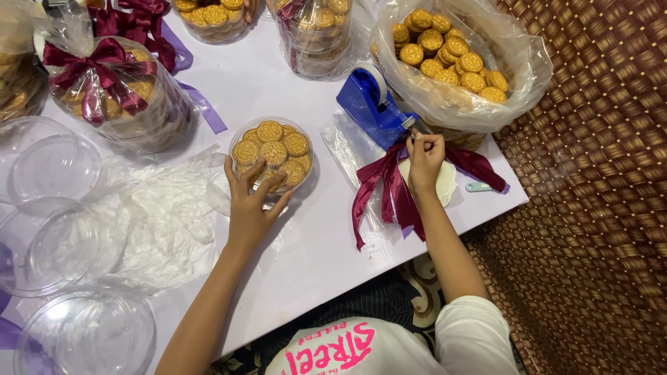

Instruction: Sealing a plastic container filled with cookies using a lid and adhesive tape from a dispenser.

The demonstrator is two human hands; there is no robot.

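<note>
Both forearms reach away from the camera over a white table [326,257] set on a woven mat. At left, the left hand [251,201] lies spread and relaxed, fingers resting on the near rim of a round clear tub of cookies [272,153]; it steadies the tub rather than closing round it. Across the table, the right hand [424,161] is pinched shut, thumb and fingertips gripping the free end of tape at the cutter of a blue tape dispenser [374,104]. That dispenser sits just beyond and slightly left of the right hand, its long body running diagonally away toward the upper left, so the tape end lies far nearer the right hand than the left. Beneath the right wrist, dark red ribbon strips [389,191] fan toward the table edge over a clear wrapper. A large bag of loose cookies [451,59] stands just behind the dispenser, touching it. Finished tubs tied with dark red bows [111,87] and empty clear lids [55,167] occupy the far left.
</note>
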